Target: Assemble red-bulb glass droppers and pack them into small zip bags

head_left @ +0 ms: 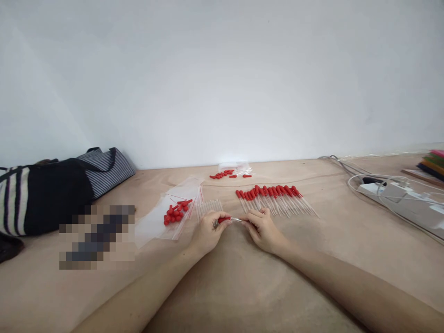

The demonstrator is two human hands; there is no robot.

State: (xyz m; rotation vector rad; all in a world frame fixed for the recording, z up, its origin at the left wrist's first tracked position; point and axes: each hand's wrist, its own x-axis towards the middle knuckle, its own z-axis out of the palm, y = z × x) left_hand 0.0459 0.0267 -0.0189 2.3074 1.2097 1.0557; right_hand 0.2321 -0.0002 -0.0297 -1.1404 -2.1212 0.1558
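Between the fingers of my left hand (209, 227) is a red rubber bulb (225, 219). My right hand (261, 228) pinches a clear glass tube (236, 219), whose end meets the bulb's mouth; how deep it sits inside cannot be made out. Just beyond my hands, a row of droppers with red bulbs (277, 191) lies on the table, glass ends toward me. Several bare glass tubes (210, 205) lie behind my left hand. To the left, a pile of loose red bulbs (176, 212) rests on a clear plastic bag (156, 221).
More red bulbs (222, 174) and a plastic bag with thin tubes (236, 167) lie near the wall. A black bag (58, 194) and a striped bag (107, 173) stand left, near a blurred patch. A white power strip (398, 199) with cables sits right.
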